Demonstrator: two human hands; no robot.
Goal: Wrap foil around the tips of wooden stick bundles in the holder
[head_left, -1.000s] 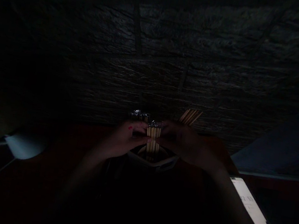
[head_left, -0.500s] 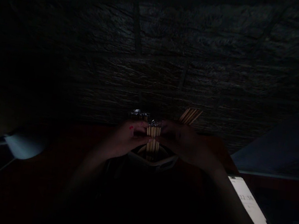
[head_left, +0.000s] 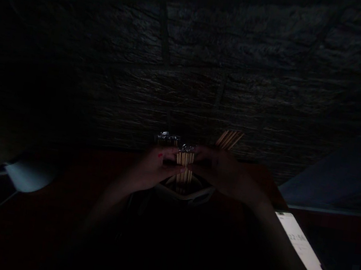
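Observation:
A row of slim, pale wooden sticks [head_left: 186, 158] stands upright between my hands, with shiny silver foil or plastic at its top end. From the left, my left hand [head_left: 157, 163] pinches the sticks, its thumb across their front; a small red mark shows on this hand. My right hand [head_left: 219, 171] grips the same bundle from the right, its fingers dim in shadow. Below, the sticks' lower ends reach over a round container [head_left: 187, 196] with a pale rim. Its contents are too dark to make out.
Behind my left hand is another foil-topped bundle [head_left: 167, 137]. More wooden sticks [head_left: 230, 139] lean beyond my right hand, near a dark brick-patterned wall [head_left: 189, 77]. A lit phone [head_left: 307, 260] lies at right. A pale cone-shaped object [head_left: 28, 177] and a cable are at left on the reddish-brown table [head_left: 69, 167].
Hardly anything differs. My left thumb has shifted slightly on the sticks, and the foil at the top shows a little more; both hands keep their hold.

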